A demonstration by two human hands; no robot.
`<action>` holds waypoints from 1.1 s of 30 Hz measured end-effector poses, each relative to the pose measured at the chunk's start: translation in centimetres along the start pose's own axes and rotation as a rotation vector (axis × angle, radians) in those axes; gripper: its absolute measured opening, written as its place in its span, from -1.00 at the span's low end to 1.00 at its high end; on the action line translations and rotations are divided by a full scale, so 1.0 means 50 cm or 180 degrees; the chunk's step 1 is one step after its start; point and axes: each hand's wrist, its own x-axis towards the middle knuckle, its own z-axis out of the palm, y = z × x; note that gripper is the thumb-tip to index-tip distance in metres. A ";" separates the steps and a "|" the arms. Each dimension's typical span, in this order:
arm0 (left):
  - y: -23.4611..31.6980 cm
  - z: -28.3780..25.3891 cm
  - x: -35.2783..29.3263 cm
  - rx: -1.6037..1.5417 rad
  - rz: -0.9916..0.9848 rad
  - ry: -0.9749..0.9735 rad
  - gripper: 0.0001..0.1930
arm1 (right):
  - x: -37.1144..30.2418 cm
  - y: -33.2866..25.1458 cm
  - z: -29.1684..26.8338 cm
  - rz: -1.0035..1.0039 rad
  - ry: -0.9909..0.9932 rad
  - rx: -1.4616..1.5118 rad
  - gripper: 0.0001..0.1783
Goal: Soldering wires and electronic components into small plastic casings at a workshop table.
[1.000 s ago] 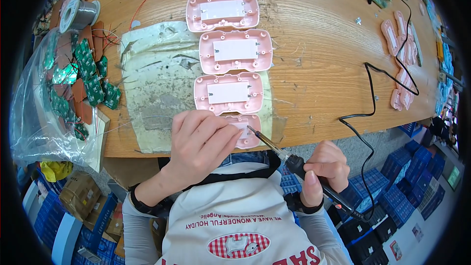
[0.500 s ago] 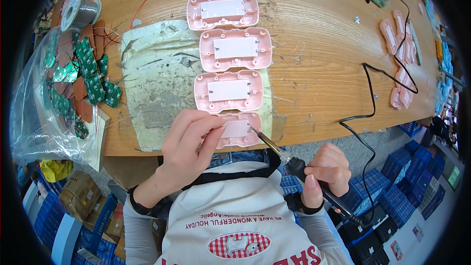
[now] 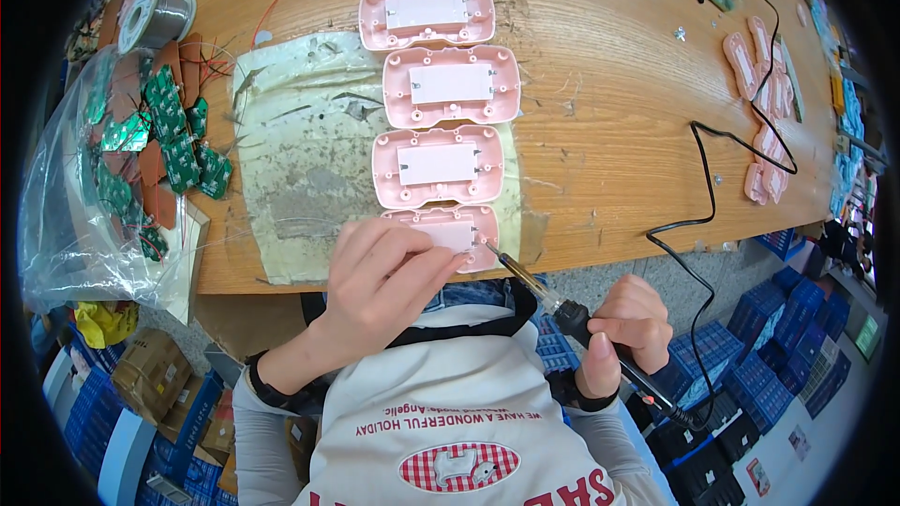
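My right hand (image 3: 634,330) grips a soldering iron (image 3: 572,319) by its black handle. The iron's tip reaches the right part of the nearest pink plastic shell (image 3: 484,221), close to a small metal contact. Over the left and front of that shell lies my left hand (image 3: 375,283), thumb and fingers pinched together. A thin strand of solder wire (image 3: 298,221) runs from the left toward this hand; its end is hidden by the fingers. Beyond are three more pink shells (image 3: 437,199) in a column, each with a white rectangle inside and small metal contacts.
At the left are a solder spool (image 3: 157,21) and a clear plastic bag (image 3: 66,215) with green circuit boards (image 3: 167,105) and thin wires. A stained sheet (image 3: 300,150) lies under the shells. The black cord (image 3: 696,169) loops across the table's right side, near several pink parts (image 3: 757,66).
My left hand has shifted right, its fingertips now lower and farther across the nearest shell. The iron has moved slightly right and down. The shells sit slightly higher in view.
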 end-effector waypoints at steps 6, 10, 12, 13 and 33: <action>-0.002 0.003 0.000 0.0123 0.0061 -0.0025 -0.82 | 0.002 0.000 0.002 0.0026 -0.0067 -0.0004 -0.90; 0.000 0.004 0.000 0.0160 0.0007 -0.0035 -0.82 | 0.003 0.002 0.001 0.0019 -0.0102 0.0008 -0.89; 0.001 0.004 0.002 0.0173 0.0023 -0.0045 -0.82 | 0.002 0.003 0.001 0.0029 -0.0114 0.0028 -0.89; 0.001 0.004 0.003 0.0185 0.0038 -0.0054 -0.82 | 0.002 0.003 0.001 0.0039 -0.0125 0.0047 -0.89; 0.004 -0.003 0.011 0.0202 0.0040 -0.0265 -0.85 | 0.001 0.008 0.004 0.0022 -0.0134 0.0104 -0.89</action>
